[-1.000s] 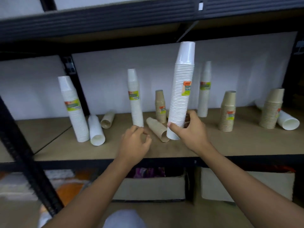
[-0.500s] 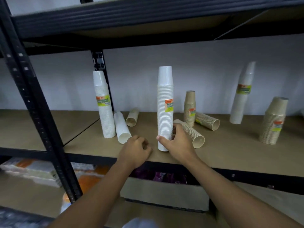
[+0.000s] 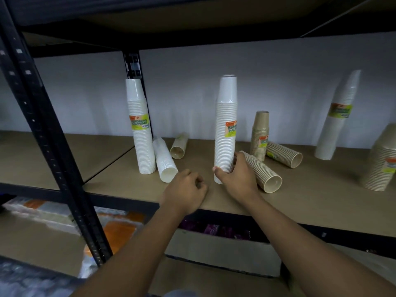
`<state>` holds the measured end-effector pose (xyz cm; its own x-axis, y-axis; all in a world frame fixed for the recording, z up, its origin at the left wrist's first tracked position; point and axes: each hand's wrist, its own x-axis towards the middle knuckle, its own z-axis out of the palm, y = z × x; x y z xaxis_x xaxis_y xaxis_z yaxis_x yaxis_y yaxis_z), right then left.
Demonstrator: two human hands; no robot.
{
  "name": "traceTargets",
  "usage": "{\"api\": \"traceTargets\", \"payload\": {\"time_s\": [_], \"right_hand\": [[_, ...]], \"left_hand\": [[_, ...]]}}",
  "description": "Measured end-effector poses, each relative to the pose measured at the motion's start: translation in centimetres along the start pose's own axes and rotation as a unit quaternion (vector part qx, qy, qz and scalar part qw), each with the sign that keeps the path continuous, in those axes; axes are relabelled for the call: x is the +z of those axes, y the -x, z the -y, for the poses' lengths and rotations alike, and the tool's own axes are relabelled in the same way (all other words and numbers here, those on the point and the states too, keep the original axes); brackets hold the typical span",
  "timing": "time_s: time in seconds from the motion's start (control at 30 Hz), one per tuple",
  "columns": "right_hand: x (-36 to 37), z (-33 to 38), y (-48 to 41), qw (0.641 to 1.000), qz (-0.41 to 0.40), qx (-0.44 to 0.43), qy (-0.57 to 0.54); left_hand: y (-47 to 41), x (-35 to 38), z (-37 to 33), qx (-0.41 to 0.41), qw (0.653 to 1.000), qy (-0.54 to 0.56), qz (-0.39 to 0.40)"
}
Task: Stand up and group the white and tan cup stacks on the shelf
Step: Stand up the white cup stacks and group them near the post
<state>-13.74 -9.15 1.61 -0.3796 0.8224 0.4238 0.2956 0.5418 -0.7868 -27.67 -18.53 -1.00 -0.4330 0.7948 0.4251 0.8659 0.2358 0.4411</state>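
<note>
Set down upright, white stack (image 3: 226, 133) gripped by right hand (image 3: 235, 179); left hand (image 3: 184, 191) clenched.

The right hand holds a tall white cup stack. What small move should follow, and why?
Probably slide the tall white cup stack left to the standing white stack: the right hand grips its base, and a lying white stack rests there.

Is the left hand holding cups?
No, the left hand lies curled on the shelf, empty; the right hand grips a white cup stack.
</note>
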Motion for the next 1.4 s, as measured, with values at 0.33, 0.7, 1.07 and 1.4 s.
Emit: {"api": "traceTargets", "payload": {"time_s": [0.33,0.7,1.07,1.4], "right_hand": [[-0.4,-0.3,0.3,1.0,0.015,0.023,0.001],[-2.8,1.2,3.9,1.0,-0.001,0.024,0.011],[1.6,7.5,3.6,0.995,0.081,-0.019,-0.052],[8.5,9.0,-4.3,0.992,0.099,0.078,-0.017]], "left_hand": [[0.2,-0.1,-0.2,0.004,1.0,0.003,-0.007],[2.4,-2.4,-1.6,0.032,0.999,-0.002,-0.01],[4.5,-7.5,2.9,-0.009,0.994,-0.018,-0.109],[1.5,-10.5,11.6,-0.138,0.984,-0.093,-0.07]]}}
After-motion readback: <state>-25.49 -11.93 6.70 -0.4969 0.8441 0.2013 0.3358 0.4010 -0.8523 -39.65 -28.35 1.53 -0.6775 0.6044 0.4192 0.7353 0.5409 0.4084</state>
